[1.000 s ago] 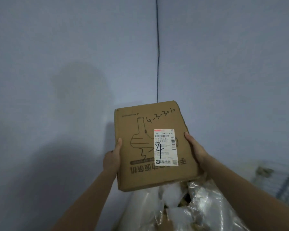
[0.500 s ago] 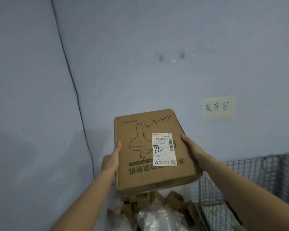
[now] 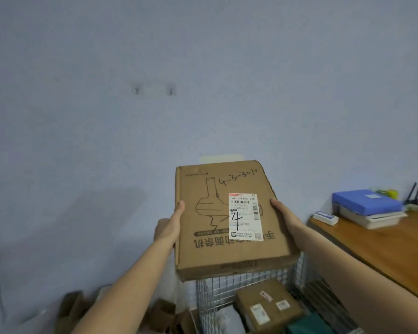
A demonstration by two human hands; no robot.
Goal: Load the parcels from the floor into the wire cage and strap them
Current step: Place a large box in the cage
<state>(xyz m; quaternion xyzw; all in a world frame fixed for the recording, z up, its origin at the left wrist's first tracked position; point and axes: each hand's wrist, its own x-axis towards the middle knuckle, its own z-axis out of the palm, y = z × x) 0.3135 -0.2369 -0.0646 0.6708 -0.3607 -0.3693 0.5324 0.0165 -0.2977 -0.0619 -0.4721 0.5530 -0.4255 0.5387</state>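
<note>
Head view — hands [image 3: 227,220] gripping parcel [image 3: 212,251], above cage [image 3: 229,286]

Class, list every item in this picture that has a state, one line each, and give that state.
Cardboard box: held in the air above the cage, label up.
Left hand: gripping the box's left edge.
Right hand: gripping its right edge.
Wire cage: open-topped, partly loaded.
Brown parcel: lying in the cage.
Blue folder: closed, on the desk.

Dim, bluish light (blurred, warped edges)
</note>
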